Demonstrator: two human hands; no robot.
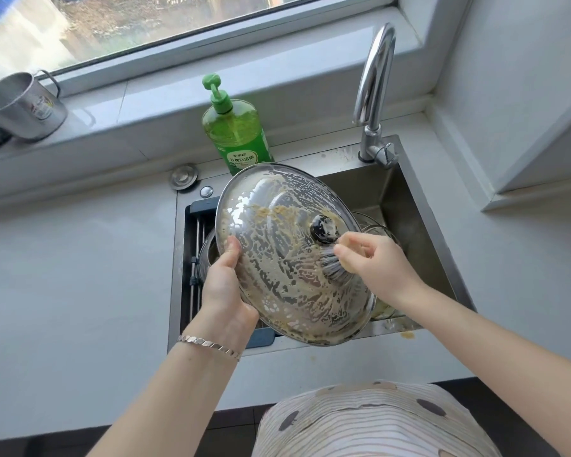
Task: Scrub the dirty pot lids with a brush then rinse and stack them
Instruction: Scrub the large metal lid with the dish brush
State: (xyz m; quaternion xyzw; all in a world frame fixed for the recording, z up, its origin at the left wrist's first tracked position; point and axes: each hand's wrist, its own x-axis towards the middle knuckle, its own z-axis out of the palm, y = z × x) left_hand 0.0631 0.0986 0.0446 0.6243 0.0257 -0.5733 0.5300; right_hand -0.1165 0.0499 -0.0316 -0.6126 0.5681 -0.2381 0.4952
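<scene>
Pot lid [277, 258] is being scrubbed, tilted over the sink [435, 225]: the left hand [225, 285] is gripping its rim, while the right hand [376, 258], fingers [351, 240] curled, is pressing the brush [335, 267] beside the knob [323, 228]. Residue [277, 212] is clinging widely, so more scrubbing likely comes before rinsing.

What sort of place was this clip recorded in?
Probably a home kitchen, at the wash-up spot: a steel sink with a tall faucet, a green dish soap bottle behind it, and a soiled pot lid being scrubbed with a brush.
</scene>
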